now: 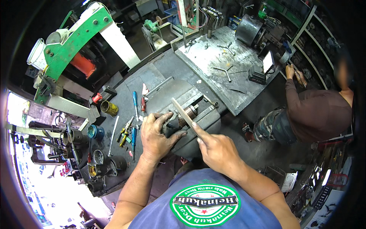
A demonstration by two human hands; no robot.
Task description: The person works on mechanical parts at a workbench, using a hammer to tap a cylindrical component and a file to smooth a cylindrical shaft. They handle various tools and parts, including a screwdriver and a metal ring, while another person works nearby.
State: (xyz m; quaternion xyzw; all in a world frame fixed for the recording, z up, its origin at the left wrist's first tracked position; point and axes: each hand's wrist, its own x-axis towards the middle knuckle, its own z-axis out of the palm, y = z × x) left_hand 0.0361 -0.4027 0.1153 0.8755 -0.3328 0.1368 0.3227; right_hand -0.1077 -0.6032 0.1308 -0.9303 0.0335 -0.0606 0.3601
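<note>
My left hand (154, 133) curls its fingers and thumb round a dark grey rounded part (172, 125) over a bench vise (207, 118). Beside that part, a copper-coloured cylindrical piece (190, 111) shows near the vise jaws; how the two join is hidden. My right hand (217, 150) is closed on the near end of a long, flat, light-brown file-like strip (185, 113). Its index finger lies along the strip, which slants away to the upper left across the copper-coloured piece. Whether the strip touches the piece I cannot tell.
Screwdrivers (135, 105) and yellow-handled pliers (124, 137) lie on the bench left of the vise, near cans (109, 108) and metal housings (110, 166). A green press frame (76, 45) rises at upper left. On the right, a co-worker (316, 114) stands by a metal-topped table (213, 63).
</note>
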